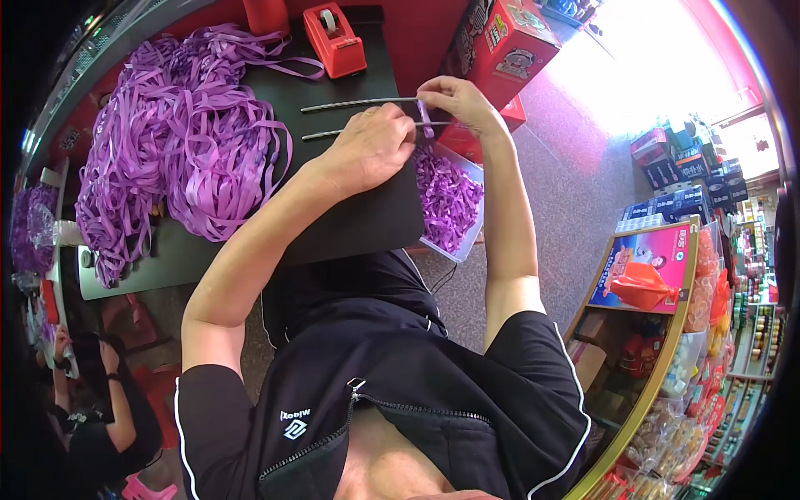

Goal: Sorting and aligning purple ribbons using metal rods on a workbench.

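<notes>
Well, table [375, 212]: dark and flat, filling the part from 9 to 12 o'clock.
Heap [183, 125]: purple ribbons in a big tangle, on the table at 10 o'clock.
Case [673, 321]: at 4 o'clock, with a gold edge and things inside.
Red box [508, 50]: at 1 o'clock, up past the right hand.
Bin [477, 175]: pale, full of purple bits, at 1 o'clock, just past the table's edge.
Left hand [371, 146]: near 12 o'clock, over the rods. Its fingers are bent and close together. The tips are hidden, so I cannot tell if they pinch anything.
Right hand [461, 102]: just past 12 o'clock. Its thumb and first finger are pinched together on the top of the strip.
Tape holder [337, 48]: red, on the table just before 12 o'clock.
Rods [358, 105]: two thin metal ones, side by side with a gap, pointing to 9 o'clock.
Strip [426, 118]: purple, at 12 o'clock, between the hands. It goes from one rod to the other. I cannot tell if it wraps around them.
</notes>
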Demonstrator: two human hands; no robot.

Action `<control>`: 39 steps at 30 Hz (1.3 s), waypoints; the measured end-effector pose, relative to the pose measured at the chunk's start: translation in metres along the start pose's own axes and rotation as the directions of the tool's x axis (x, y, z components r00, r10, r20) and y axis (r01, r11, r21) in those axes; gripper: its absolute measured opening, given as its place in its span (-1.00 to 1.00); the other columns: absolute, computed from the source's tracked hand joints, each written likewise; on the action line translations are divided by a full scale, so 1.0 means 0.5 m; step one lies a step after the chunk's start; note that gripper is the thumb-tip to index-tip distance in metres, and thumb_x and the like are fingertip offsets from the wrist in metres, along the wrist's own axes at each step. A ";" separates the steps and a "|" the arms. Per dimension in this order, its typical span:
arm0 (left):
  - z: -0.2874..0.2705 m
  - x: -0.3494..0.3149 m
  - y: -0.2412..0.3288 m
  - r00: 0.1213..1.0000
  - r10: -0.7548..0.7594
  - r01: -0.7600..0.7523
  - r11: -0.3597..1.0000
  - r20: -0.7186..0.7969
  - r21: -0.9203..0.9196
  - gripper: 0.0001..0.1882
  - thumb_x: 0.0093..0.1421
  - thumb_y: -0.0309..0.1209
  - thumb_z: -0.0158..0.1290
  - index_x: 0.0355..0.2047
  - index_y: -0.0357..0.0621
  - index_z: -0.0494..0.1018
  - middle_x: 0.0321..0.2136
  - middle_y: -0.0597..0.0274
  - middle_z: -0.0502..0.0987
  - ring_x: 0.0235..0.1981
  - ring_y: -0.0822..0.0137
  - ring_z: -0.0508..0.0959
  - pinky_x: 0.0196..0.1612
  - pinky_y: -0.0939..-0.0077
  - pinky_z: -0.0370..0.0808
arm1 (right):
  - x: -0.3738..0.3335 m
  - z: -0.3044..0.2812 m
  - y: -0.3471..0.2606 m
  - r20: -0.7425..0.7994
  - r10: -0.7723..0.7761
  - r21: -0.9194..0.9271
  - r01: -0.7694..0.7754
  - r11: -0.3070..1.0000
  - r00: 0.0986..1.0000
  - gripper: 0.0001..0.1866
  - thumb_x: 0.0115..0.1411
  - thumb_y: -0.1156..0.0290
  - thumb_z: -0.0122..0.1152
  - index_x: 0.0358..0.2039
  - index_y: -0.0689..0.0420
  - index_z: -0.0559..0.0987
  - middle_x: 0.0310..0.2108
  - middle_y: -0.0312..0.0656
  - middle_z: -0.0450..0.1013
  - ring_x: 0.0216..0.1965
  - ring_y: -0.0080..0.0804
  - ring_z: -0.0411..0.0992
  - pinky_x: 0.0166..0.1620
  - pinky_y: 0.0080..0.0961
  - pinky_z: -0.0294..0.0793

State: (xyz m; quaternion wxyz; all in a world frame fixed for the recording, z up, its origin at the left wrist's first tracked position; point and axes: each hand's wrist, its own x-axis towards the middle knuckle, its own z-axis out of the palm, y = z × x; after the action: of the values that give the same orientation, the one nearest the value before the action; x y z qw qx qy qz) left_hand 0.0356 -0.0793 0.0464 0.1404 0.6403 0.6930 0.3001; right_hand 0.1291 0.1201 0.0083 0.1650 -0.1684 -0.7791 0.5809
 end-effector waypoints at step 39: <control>0.044 -0.001 -0.082 0.962 0.215 -0.163 0.947 -0.168 0.278 -0.74 0.13 -0.31 0.05 -0.19 -0.11 0.33 0.10 0.00 0.25 0.20 -0.02 0.20 0.22 -0.03 0.09 | -0.025 -0.074 0.012 -0.295 0.153 -0.252 -0.231 0.940 0.943 -0.72 0.14 0.29 0.20 -0.32 0.29 0.60 -0.43 -0.27 0.52 -0.37 -0.56 0.43 -0.22 -0.61 0.40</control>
State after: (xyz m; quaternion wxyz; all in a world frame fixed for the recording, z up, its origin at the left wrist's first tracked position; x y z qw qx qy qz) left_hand 0.0156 -0.0747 0.0046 -0.0438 0.6843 0.6719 0.2798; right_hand 0.1572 0.1475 0.0119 0.1861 -0.3440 -0.8038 0.4483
